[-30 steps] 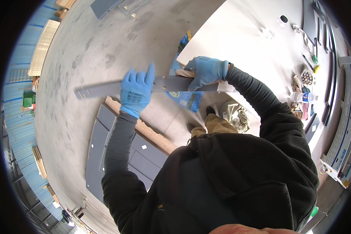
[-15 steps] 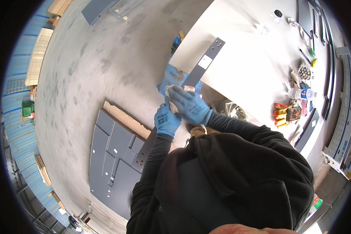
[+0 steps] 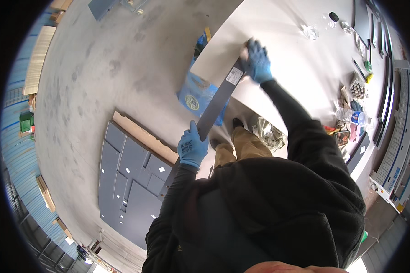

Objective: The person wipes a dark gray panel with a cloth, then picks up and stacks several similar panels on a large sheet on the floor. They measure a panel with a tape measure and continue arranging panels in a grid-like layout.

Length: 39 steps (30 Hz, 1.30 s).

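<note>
A long, narrow dark grey board (image 3: 218,102) slants from my left hand up to the white table, its far part resting over the table's edge. It carries a white label near the far end. My left hand (image 3: 192,148), in a blue glove, is closed round the board's near end. At the far end my right hand (image 3: 258,63), also blue-gloved, presses a pale cloth (image 3: 244,53) onto the board. The fingers bend over the cloth and hide most of it.
The white table (image 3: 287,68) holds a water bottle (image 3: 353,116), a bag of small metal parts (image 3: 358,87) and dark strips along its far right. Below its edge hangs a blue bag (image 3: 193,96). Dark grey panels (image 3: 136,182) are stacked at the lower left.
My right hand has moved with the cloth from the board's middle, close to my left hand, up to its far end. The left hand has shifted slightly down and left.
</note>
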Available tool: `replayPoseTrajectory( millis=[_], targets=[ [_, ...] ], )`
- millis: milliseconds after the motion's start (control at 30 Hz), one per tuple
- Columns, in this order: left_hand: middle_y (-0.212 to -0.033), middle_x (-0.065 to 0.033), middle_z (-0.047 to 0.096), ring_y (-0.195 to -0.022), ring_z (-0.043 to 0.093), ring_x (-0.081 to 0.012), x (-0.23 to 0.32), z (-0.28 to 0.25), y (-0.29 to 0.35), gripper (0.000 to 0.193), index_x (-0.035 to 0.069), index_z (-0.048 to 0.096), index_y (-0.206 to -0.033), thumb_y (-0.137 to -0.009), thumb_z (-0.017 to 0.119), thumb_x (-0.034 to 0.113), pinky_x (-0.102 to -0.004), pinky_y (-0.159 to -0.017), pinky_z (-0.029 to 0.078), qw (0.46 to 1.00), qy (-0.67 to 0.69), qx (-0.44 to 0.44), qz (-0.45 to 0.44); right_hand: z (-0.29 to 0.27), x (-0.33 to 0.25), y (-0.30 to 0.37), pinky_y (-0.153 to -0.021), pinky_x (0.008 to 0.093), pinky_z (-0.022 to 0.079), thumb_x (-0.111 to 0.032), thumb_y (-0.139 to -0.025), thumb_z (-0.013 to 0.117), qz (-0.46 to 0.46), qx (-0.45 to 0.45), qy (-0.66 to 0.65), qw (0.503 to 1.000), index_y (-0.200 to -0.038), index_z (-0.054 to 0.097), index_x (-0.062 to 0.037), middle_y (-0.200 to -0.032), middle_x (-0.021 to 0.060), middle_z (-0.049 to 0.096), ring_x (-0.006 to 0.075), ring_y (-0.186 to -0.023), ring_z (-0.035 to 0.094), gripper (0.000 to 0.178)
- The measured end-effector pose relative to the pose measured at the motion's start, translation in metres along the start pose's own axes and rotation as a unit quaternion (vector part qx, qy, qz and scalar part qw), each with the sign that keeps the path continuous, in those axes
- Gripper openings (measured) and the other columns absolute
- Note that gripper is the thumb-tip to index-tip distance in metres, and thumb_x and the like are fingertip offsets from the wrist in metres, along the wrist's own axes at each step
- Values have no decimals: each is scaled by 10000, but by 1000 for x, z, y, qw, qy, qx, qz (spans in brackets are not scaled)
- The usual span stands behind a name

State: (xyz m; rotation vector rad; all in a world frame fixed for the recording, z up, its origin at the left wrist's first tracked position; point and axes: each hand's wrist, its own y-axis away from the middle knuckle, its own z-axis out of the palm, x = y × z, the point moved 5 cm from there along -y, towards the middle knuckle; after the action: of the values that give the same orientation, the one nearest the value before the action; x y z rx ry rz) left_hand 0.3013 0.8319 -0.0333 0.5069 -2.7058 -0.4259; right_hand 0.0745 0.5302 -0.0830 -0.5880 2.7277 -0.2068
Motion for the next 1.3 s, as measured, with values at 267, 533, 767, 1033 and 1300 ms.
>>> replayPoseTrajectory(
  millis=[267,533,767,1033,1300],
  targets=[
    [-1090,-215,693,-968,705,-418,-5,24,4,818,62,428,-1554,-877,757,383,-541,-830,557,1000,8,-4,-23,7,-18,42,-1291,544,211,-276,-968,644,-155,7,-104,982,-1592,441,-141,-1718,146,296,397,-1595,233,669],
    [-1065,-193,684,-955,693,-395,-5,39,5,854,39,388,-1565,-876,777,361,-527,-814,553,1000,1,10,-6,6,-21,20,-1285,561,210,-319,-985,615,-6,-5,-158,987,-1525,517,-146,-1682,135,354,402,-1575,269,576],
    [-1051,-181,678,-941,687,-378,-9,56,14,884,26,363,-1575,-867,787,343,-510,-799,555,1000,1,27,0,11,11,16,-1281,527,243,-268,-960,636,-112,-20,-142,983,-1460,542,-92,-1684,120,347,373,-1576,273,538],
    [-1068,-168,675,-953,687,-376,-7,47,11,826,26,396,-1554,-876,775,308,-498,-809,556,1000,-10,20,-15,12,-22,24,-1307,509,183,-320,-963,614,-87,-91,1,992,-1547,462,-57,-1685,144,351,346,-1599,235,658],
    [-1104,-208,673,-1000,680,-411,-2,58,22,724,21,484,-1500,-884,756,287,-519,-850,555,997,63,47,-27,23,40,-18,-1241,494,334,-311,-1000,635,-107,4,-88,990,-1529,496,-105,-1594,129,480,368,-1508,394,585]
  ],
)
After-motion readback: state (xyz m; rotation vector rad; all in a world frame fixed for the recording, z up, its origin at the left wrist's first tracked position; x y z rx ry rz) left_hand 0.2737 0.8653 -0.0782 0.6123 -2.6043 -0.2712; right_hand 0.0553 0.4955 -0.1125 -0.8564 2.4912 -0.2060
